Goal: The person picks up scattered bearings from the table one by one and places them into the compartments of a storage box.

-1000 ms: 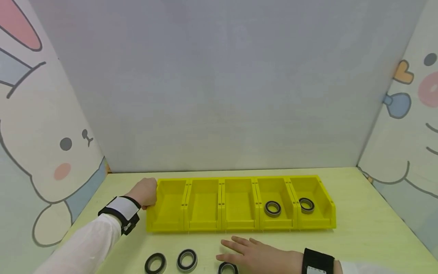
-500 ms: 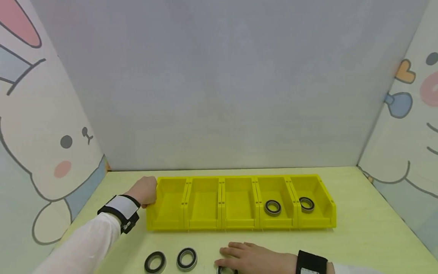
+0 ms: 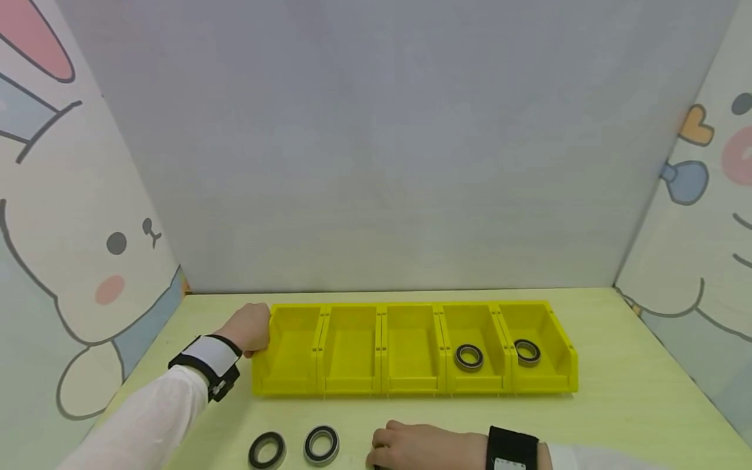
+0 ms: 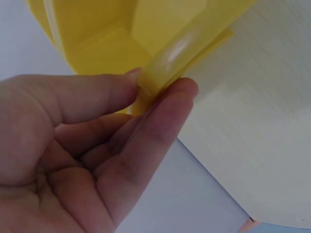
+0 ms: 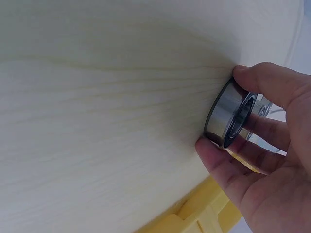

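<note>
Head view: the right hand (image 3: 420, 449) is down at the near edge of the bench (image 3: 634, 405), fingers curled over something it hides, so the pick-up looks to be the step in hand. Two more bearings (image 3: 320, 445) lie flat just to its left along that same near edge. Further back sits the yellow bin row (image 3: 352, 385), two bearings already lying in its two right-end compartments and the other three holding none. The left hand (image 3: 251, 329) is at the row's left end, steadying it by the look of things.

Left wrist view: thumb and forefinger pinch the yellow rim (image 4: 187, 46) of the end bin, thumb on the inner face, finger on the outer, other fingers loosely curled beneath.

Right wrist view: here's the bearing (image 5: 228, 119), held on edge against the bench top, thumb (image 5: 272, 82) on one side of its steel outer ring, a finger (image 5: 214, 153) on the opposite side, remaining fingers behind the dark face. A firm pinch, I'd say. The next move calls for a clean lift off the surface, keeping that grip across the ring, then a carry back to an unfilled compartment.
</note>
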`<state>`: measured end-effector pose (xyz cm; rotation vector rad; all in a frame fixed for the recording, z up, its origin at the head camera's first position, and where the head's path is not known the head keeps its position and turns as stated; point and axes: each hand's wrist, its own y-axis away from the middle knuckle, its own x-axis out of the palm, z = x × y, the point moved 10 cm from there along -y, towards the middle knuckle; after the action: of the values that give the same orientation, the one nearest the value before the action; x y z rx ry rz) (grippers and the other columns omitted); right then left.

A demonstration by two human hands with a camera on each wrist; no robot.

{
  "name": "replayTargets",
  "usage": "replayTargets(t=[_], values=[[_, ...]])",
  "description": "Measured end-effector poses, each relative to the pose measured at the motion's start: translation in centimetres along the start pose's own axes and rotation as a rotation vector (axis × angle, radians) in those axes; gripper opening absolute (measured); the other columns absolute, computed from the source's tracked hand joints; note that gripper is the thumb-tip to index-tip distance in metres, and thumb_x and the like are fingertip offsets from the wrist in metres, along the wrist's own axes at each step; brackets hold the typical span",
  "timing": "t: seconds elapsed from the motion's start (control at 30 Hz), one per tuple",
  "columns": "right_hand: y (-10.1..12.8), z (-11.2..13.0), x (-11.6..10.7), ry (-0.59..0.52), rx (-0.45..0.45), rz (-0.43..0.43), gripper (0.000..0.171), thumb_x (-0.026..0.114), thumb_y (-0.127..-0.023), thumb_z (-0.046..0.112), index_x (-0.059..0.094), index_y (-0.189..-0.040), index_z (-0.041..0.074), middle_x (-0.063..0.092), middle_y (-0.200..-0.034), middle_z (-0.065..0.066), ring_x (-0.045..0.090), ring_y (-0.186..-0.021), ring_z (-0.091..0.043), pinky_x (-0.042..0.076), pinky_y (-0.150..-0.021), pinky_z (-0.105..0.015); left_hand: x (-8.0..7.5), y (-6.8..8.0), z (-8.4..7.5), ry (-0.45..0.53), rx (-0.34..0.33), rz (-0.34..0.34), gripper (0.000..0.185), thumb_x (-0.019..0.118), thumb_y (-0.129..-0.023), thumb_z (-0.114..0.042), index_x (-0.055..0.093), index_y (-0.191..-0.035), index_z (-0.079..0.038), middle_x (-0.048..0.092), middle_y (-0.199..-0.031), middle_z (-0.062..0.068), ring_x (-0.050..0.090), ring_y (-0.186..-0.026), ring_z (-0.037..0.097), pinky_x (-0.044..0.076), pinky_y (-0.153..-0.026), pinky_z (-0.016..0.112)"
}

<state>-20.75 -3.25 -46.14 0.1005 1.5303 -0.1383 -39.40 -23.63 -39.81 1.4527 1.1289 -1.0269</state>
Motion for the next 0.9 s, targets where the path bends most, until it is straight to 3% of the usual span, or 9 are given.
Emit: replayTargets(t=[0.2, 0.5, 0.6, 0.73, 0.9], values=[[-0.9, 0.3, 0.2, 0.059, -0.003, 0.051, 0.019, 0.051, -0.095, 0.03, 0.065, -0.105, 0.022, 0.06, -0.093, 0.013, 0.045, -0.074, 0.004, 0.028, -0.064, -0.007, 0.1, -0.1, 0.1, -0.007, -0.012, 0.015, 0.018, 0.06, -0.073, 0.011, 0.051, -0.088, 0.004, 0.053, -0.066, 0.011, 0.053, -0.047, 0.018, 0.045, -0.041, 0.021], [-1.4, -0.1, 0.2, 0.1, 0.026, 0.097, 0.016, 0.055, -0.093, 0.025, 0.065, -0.104, 0.018, 0.059, -0.092, 0.009, 0.047, -0.072, 0.0, 0.033, -0.063, -0.011, 0.1, -0.3, 0.2, 0.011, -0.003, 0.017, 0.018, 0.059, -0.074, 0.01, 0.051, -0.089, 0.004, 0.053, -0.067, 0.011, 0.054, -0.047, 0.018, 0.045, -0.041, 0.021], [-1.4, -0.9, -0.3, 0.083, 0.08, 0.142, 0.017, 0.062, -0.09, 0.023, 0.064, -0.106, 0.019, 0.058, -0.093, 0.01, 0.046, -0.073, -0.001, 0.035, -0.065, -0.012, 0.1, -0.3, 0.2, 0.011, 0.004, 0.011, 0.018, 0.059, -0.074, 0.01, 0.052, -0.089, 0.004, 0.053, -0.066, 0.011, 0.054, -0.047, 0.018, 0.045, -0.041, 0.021], [-1.2, -2.5, -2.2, 0.044, 0.175, 0.178, 0.03, 0.074, -0.079, 0.025, 0.063, -0.106, 0.018, 0.055, -0.092, 0.01, 0.045, -0.074, -0.003, 0.037, -0.066, -0.013, 0.1, -0.3, 0.2, 0.004, 0.011, 0.006, 0.016, 0.058, -0.074, 0.01, 0.052, -0.086, 0.003, 0.053, -0.065, 0.01, 0.054, -0.047, 0.017, 0.046, -0.041, 0.021], [-0.6, -5.4, -4.9, -0.011, 0.312, 0.165, 0.038, 0.077, -0.07, 0.023, 0.06, -0.103, 0.015, 0.051, -0.089, 0.008, 0.043, -0.075, -0.006, 0.038, -0.063, -0.014, 0.2, -0.3, 0.2, 0.01, 0.011, 0.012, 0.015, 0.058, -0.074, 0.009, 0.052, -0.086, 0.003, 0.053, -0.066, 0.01, 0.054, -0.047, 0.017, 0.045, -0.041, 0.021]])
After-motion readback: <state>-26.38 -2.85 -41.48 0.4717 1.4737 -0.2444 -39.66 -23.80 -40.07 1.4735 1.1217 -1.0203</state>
